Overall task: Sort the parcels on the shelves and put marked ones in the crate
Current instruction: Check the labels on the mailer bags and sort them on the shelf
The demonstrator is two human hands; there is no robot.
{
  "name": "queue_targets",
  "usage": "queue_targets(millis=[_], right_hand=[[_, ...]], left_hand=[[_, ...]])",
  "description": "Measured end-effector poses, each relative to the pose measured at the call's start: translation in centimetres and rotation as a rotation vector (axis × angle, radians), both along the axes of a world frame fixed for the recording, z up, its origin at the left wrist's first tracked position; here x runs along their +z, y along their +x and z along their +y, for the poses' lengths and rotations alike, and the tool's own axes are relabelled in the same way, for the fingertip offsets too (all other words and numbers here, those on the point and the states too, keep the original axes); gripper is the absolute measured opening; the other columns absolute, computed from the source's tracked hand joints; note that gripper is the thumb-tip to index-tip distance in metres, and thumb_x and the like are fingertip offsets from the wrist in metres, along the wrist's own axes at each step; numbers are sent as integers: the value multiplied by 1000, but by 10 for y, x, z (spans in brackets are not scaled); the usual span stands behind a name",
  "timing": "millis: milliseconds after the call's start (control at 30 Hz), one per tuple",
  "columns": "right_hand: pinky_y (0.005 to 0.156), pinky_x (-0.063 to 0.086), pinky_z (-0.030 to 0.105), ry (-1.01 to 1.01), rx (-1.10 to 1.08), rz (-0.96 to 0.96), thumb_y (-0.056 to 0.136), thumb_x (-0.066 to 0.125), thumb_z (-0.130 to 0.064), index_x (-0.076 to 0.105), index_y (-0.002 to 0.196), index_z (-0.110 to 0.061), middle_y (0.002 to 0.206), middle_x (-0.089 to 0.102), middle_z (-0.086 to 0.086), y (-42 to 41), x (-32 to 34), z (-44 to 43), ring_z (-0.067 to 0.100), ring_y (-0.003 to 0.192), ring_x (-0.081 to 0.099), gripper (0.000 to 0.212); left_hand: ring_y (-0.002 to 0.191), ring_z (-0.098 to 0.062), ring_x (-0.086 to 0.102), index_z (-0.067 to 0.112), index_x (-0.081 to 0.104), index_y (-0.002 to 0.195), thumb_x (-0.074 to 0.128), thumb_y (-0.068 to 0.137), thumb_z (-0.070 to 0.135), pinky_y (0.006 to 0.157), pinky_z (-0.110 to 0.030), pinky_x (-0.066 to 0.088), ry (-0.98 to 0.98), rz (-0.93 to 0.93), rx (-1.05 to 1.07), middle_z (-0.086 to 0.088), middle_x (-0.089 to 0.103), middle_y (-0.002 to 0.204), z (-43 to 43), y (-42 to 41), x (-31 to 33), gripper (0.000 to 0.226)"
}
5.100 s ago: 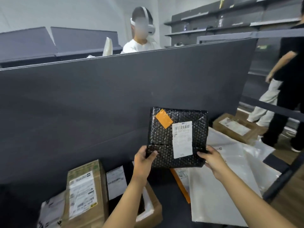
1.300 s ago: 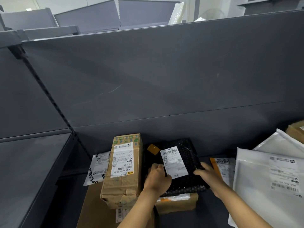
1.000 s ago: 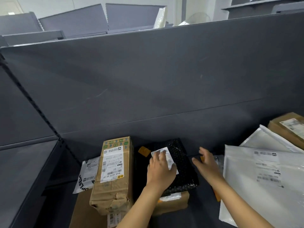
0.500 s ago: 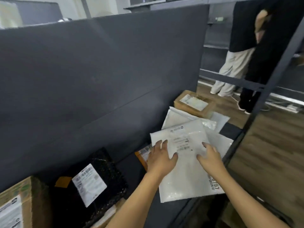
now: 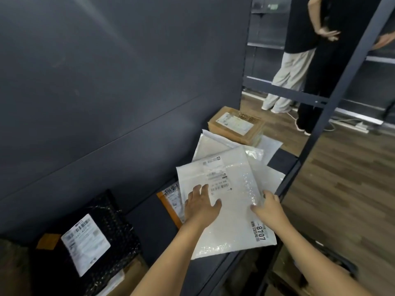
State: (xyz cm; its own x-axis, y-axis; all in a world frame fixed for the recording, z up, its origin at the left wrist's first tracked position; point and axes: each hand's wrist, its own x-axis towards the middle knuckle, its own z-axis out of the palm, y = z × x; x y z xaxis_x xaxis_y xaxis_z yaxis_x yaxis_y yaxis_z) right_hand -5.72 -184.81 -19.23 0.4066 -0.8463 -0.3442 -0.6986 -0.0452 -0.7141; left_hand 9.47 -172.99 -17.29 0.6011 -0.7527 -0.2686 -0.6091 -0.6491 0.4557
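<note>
— What's on the left of your feed?

— On the head view I see a black bubble-wrap parcel [image 5: 111,227] at the near left of the shelf [image 5: 149,223]. It has a white label [image 5: 85,242] on top and an orange sticker [image 5: 48,241] at its left corner. It's lying on a cardboard box [image 5: 134,272], of which I only get a strip.

— And further along?

— There's an orange envelope [image 5: 168,208] flat on the shelf, with its right part tucked under a white bubble mailer [image 5: 230,223]. That mailer lies on top of a spread of other white mailers [image 5: 213,144], with its near corner at the shelf's front edge.

— What about the hands?

— The left hand [image 5: 202,207] lies flat on the mailer's left part, with its fingers straight and slightly spread, just beside the printed label. The right hand [image 5: 268,210] rests on the mailer's right edge with its fingers relaxed and its thumb on top. Neither is gripping.

— Anything past that?

— A brown box [image 5: 237,124] sits at the far end against the grey back panel [image 5: 106,82]. Beyond the shelf post [image 5: 342,86], two people [image 5: 299,60] stand on the wooden floor [image 5: 342,189].
</note>
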Motion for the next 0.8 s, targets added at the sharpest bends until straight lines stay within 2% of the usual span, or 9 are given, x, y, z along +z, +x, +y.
queue_targets(millis=[67,167,300,433,533,600,667,733,800], right_hand=[[95,44,37,34,-25,-21,80,69,-12,43,130,-1,129,48,18,4,-5,0,34,114,53,58],[85,51,38,154,-41,-109,80,68,-7,53,119,-4,106,65,12,12,-4,3,31,97,64,41],[75,55,42,308,-15,-350,87,59,0,57,110,-11,93,69,8,20,12,3,29,84,67,26],[61,56,37,393,32,-605,91,55,-2,57,108,-17,97,70,13,16,48,-10,31,81,70,22],[61,58,36,370,122,-670,90,56,-4,58,110,-17,97,73,10,15,70,-17,28,81,72,24],[67,58,40,338,158,-666,89,58,-6,58,115,-13,102,73,12,16,76,-20,31,87,72,27],[74,58,44,267,160,-644,88,62,-10,59,118,-11,105,72,14,18,81,-21,31,88,71,30],[73,58,42,177,188,-610,86,65,-14,60,116,-15,105,71,12,22,90,-19,29,87,71,30],[67,54,30,70,203,-593,85,68,-22,58,119,-21,107,68,2,28,100,-12,19,89,69,35]], left_hand=[[142,-24,20,19,18,150,41,94,47,115,-39,25,14,-4,15,-1,15,158,3,5,-2,66],[142,-25,21,19,20,149,42,94,47,115,-40,26,15,-10,37,-1,17,157,11,11,-3,66],[144,-24,18,17,19,150,44,94,45,115,-40,26,-56,20,100,-2,17,157,25,19,-2,68],[141,-21,25,21,20,149,55,89,44,113,-40,30,-355,89,297,1,21,154,42,39,14,74],[131,-18,40,20,14,150,70,80,37,104,-38,42,-575,348,477,4,30,148,48,56,34,91],[111,-18,59,12,35,140,76,77,25,87,-34,52,-658,585,558,-1,55,130,55,67,42,76],[98,-24,68,9,60,118,74,79,10,80,-34,56,-731,739,535,-10,69,114,67,71,45,41],[95,-26,70,9,68,105,69,81,2,79,-35,56,-873,869,506,-12,72,109,82,67,46,25],[93,-25,71,9,68,103,64,83,-2,74,-32,57,-1036,950,504,-10,74,105,95,61,46,23]])
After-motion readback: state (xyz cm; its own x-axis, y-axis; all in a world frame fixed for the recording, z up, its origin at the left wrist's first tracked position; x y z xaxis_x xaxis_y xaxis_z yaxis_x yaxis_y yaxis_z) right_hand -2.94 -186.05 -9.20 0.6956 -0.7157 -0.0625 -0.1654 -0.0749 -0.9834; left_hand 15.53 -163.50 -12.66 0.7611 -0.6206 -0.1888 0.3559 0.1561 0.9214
